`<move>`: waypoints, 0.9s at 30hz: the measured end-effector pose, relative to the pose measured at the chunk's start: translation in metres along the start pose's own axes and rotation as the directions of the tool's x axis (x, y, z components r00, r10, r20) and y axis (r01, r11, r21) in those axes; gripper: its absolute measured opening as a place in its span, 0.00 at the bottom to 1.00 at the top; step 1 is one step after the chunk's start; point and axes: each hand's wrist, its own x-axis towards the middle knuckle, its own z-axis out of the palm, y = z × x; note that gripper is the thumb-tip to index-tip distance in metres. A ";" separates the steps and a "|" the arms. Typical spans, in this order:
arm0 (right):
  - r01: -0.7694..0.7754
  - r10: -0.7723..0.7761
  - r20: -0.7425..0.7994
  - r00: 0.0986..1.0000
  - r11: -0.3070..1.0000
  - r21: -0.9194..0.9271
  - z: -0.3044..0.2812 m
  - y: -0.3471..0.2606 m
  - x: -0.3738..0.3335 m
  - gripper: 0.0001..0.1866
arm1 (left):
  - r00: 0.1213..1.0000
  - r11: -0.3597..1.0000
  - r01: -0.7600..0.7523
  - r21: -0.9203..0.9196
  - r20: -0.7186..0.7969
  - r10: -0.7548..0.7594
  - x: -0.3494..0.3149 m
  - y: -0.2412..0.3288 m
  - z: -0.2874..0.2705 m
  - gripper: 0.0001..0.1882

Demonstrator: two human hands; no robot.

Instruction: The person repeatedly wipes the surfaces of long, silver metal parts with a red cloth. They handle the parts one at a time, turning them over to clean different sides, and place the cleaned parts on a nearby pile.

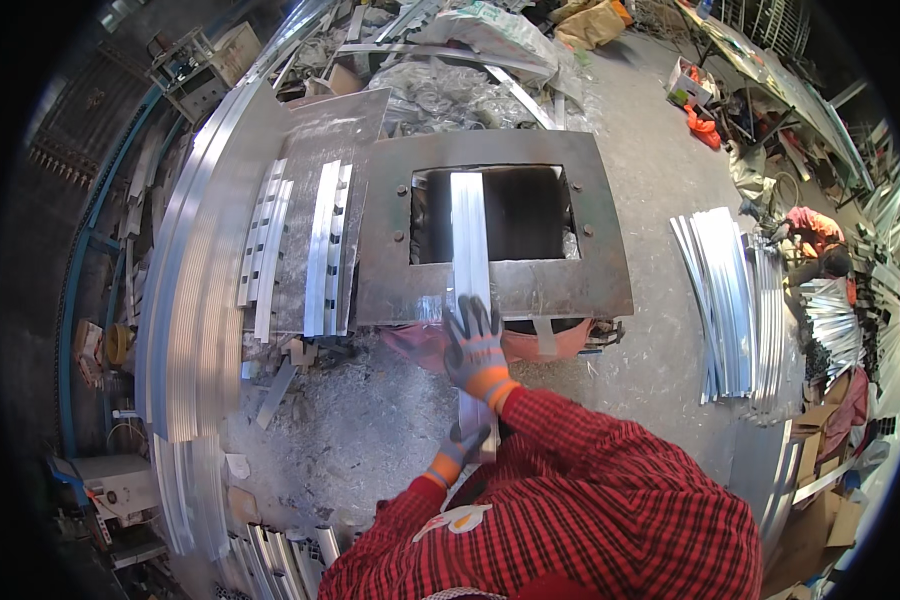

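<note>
A long silvery aluminium profile (468, 225) lies lengthwise across the near rim of a steel plate with a square opening (390, 290). Its far part spans the dark opening, and its near end reaches back toward my body. My right hand (477, 350), in a grey and orange glove, rests flat on top of it with the fingers stretched forward. Lower down, my left hand (454, 455) is closed at the profile's near end. Its fingertips are partly hidden.
Long profiles (205, 270) are stacked at left, beside slotted strips (322, 250) on a metal sheet. More profiles (720, 300) stand at right. Plastic wrap (450, 100) and scrap lie beyond the plate. Red cloth (545, 342) hangs under its near edge. Cardboard boxes (815, 445) sit lower right.
</note>
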 end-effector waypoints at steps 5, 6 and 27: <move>0.035 -0.039 0.095 0.995 0.998 0.047 0.006 -0.038 -0.036 0.37 | 0.999 0.999 0.050 -0.002 -0.003 -0.050 -0.031 -0.050 -0.019 0.31; 0.054 -0.054 0.013 0.998 0.999 -0.006 0.009 -0.026 -0.020 0.38 | 1.000 0.999 0.026 -0.020 0.015 -0.026 -0.014 -0.040 -0.017 0.31; -0.127 0.134 -0.095 0.986 0.988 0.083 0.003 0.000 0.040 0.44 | 0.998 0.995 0.010 -0.095 -0.060 -0.015 0.058 0.002 -0.040 0.24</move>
